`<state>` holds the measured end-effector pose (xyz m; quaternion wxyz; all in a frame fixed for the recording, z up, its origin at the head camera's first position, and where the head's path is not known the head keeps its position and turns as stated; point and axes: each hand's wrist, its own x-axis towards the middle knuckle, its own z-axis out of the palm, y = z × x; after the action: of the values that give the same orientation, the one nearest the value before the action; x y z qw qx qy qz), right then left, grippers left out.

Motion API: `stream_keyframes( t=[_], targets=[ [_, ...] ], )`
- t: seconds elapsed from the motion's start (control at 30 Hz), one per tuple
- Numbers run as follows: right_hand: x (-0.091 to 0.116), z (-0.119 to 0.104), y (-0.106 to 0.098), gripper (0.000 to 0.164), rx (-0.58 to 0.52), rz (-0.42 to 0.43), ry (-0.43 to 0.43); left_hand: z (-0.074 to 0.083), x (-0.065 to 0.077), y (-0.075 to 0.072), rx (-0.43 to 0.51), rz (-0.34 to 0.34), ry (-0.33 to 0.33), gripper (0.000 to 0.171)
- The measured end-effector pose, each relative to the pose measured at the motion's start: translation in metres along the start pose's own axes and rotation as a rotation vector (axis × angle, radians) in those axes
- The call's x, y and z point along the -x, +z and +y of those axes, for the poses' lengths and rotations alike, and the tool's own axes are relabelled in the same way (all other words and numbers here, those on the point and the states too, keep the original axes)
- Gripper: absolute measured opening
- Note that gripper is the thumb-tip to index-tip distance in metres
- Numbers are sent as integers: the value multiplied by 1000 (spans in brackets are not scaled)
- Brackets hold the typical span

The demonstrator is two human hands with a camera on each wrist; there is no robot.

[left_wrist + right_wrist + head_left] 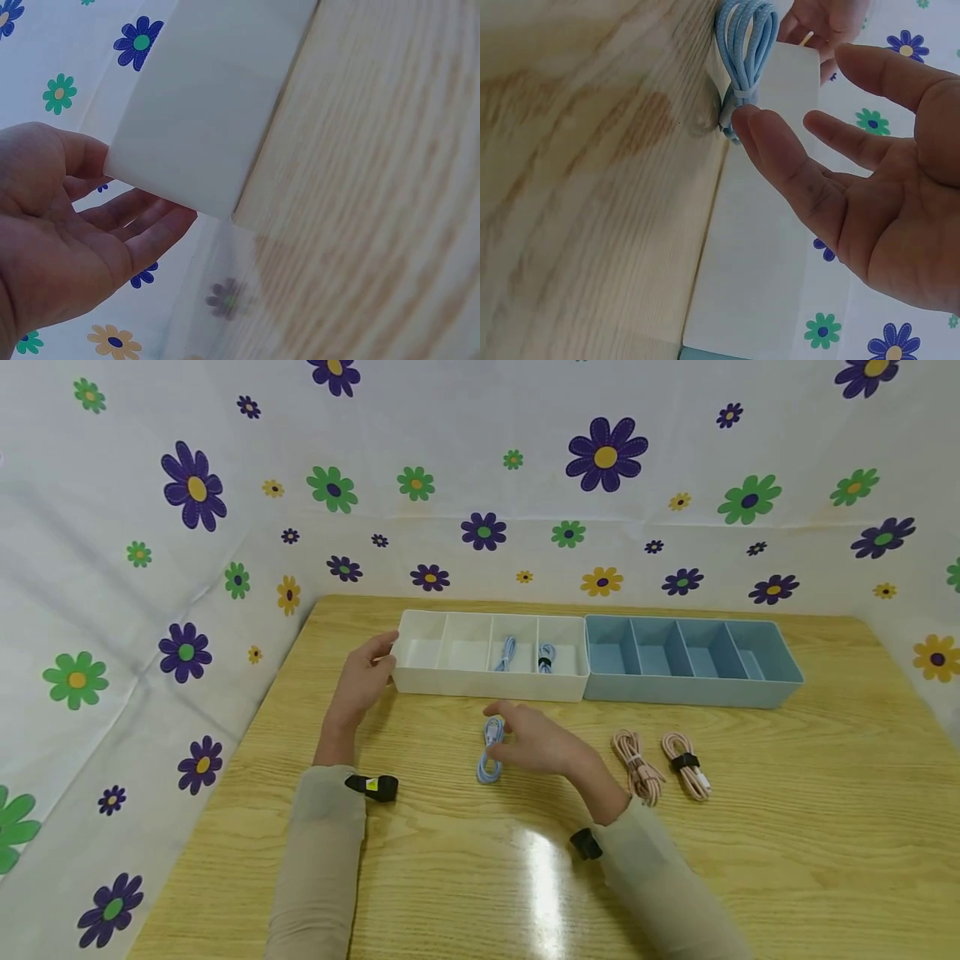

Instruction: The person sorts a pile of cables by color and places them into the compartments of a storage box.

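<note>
Hovers with nearer right hand [534, 742], loose-fingered, grasping nothing, close to blue cable [742, 71] at nine o'clock, stretched lengthwise twelve-to-six.

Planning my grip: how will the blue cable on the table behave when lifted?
The blue cable is likely floppy, being looped thin cord. The band gathering its strands should keep the bundle together. Lying flat on the table, it probably won't roll.

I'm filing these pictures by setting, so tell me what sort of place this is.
Probably an indoor tabletop workspace, perhaps a staged one: a wood-grain table backed by flower-print sheeting, with a white divided tray and a blue divided tray along its far side.
</note>
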<state>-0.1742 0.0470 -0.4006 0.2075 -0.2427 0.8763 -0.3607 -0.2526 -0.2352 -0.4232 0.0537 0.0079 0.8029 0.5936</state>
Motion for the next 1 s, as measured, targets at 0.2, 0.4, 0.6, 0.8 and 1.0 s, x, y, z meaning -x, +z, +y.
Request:
stream_keyframes(
  t=[0.2,0.4,0.6,0.8,1.0],
  targets=[
    [-6,-3,3,58,12,-15,36,-6,-3,0,-11,20,9,49],
    [-11,-5,8,56,68,1,79,-11,-6,0,-19,34,25,49],
    [-16,-5,13,51,137,7,127,-12,-6,0,-12,32,34,49],
    [-20,-4,17,45,176,7,116,-15,-5,1,-21,41,40,49],
    [-26,-4,20,42,197,32,115,-15,-7,1,-18,41,36,49]
  ],
)
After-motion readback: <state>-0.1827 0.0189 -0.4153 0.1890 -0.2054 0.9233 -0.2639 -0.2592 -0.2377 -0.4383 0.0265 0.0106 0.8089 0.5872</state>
